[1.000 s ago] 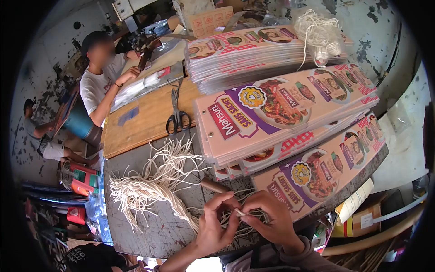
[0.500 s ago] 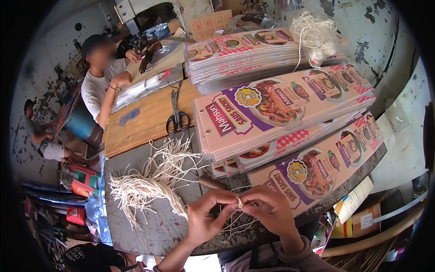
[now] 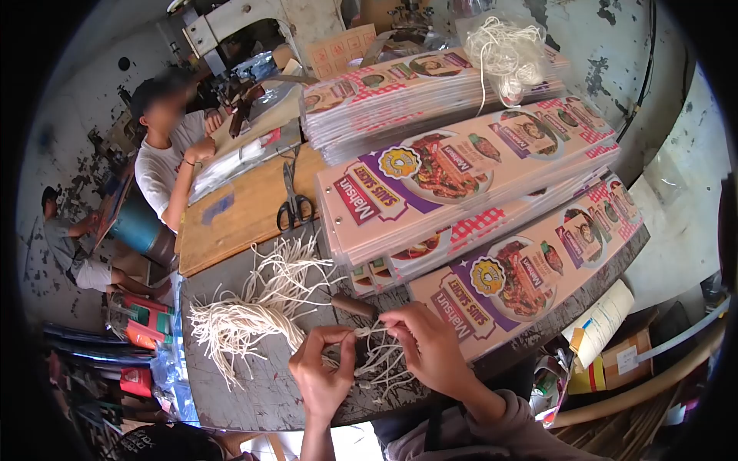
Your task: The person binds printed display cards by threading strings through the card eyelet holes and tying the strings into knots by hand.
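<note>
A short white cord (image 3: 373, 330) is stretched between my two hands above the dark table (image 3: 231, 403). My left hand (image 3: 323, 373) pinches one part of it between thumb and fingertips. At the other end, my right hand (image 3: 430, 349) grips the cord with bent fingers. Several loose cord pieces (image 3: 388, 369) lie on the table beneath and between the hands. Just beyond them rests a wooden-handled tool (image 3: 355, 306), its tip near my right hand. To the left lies a big bundle of cut white cords (image 3: 246, 330).
Printed banner sheets (image 3: 469, 165) with eyelets are stacked at right, and a bag of cord (image 3: 507, 58) sits on the rear stack. Black scissors (image 3: 294, 203) lie on a wooden board (image 3: 223, 223). A co-worker (image 3: 165, 146) sits across; another person (image 3: 73, 238) is farther left.
My hands have moved apart from close together, drawing the cord out between them. The view has shifted slightly.
</note>
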Demonstrator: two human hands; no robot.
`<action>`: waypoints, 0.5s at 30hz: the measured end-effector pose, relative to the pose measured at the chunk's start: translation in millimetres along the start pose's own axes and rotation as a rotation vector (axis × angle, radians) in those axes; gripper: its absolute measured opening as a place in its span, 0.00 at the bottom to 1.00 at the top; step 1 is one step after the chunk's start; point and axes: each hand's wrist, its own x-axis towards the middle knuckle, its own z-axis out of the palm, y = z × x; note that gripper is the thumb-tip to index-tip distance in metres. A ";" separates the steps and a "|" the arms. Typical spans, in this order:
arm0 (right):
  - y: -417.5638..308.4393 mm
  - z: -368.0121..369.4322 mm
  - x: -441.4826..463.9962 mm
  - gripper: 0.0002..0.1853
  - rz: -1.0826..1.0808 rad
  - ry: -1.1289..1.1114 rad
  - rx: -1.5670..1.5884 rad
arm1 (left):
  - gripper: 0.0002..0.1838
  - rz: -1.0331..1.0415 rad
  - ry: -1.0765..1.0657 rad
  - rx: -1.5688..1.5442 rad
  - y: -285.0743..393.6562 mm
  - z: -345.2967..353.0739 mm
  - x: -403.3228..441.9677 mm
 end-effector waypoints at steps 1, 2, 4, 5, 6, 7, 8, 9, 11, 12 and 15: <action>-0.2 -2.0 1.3 0.14 0.016 -0.018 0.019 | 0.08 -0.032 -0.083 -0.074 0.5 0.7 1.8; 0.9 -6.0 2.1 0.15 0.008 -0.056 0.029 | 0.10 -0.062 -0.165 -0.149 1.3 2.1 4.0; 2.7 -7.7 0.8 0.16 0.011 -0.095 0.055 | 0.12 0.029 -0.211 -0.142 8.7 5.6 7.0; 2.9 -8.5 0.6 0.16 0.007 -0.132 0.088 | 0.13 0.127 -0.253 -0.127 12.3 7.6 8.3; 1.9 -8.5 0.8 0.16 0.019 -0.145 0.121 | 0.12 0.166 -0.276 -0.084 13.4 9.5 8.6; 1.0 -8.9 0.8 0.16 0.015 -0.158 0.120 | 0.12 0.158 -0.265 -0.084 11.1 9.3 7.1; 0.0 -9.2 1.1 0.16 0.017 -0.153 0.101 | 0.12 0.227 -0.267 -0.011 7.3 8.4 6.1; -1.0 -9.2 2.1 0.15 0.017 -0.147 0.083 | 0.12 0.297 -0.269 0.065 5.5 6.8 5.5; -0.7 -8.8 2.5 0.15 -0.005 -0.164 0.089 | 0.12 0.288 -0.226 0.031 8.1 1.8 2.7; 0.2 -9.2 2.0 0.14 -0.016 -0.169 0.087 | 0.11 0.239 -0.221 -0.002 10.6 -3.8 0.0; 4.1 -10.3 -0.2 0.11 -0.072 -0.114 0.038 | 0.11 0.183 -0.182 -0.056 17.8 -15.2 -4.3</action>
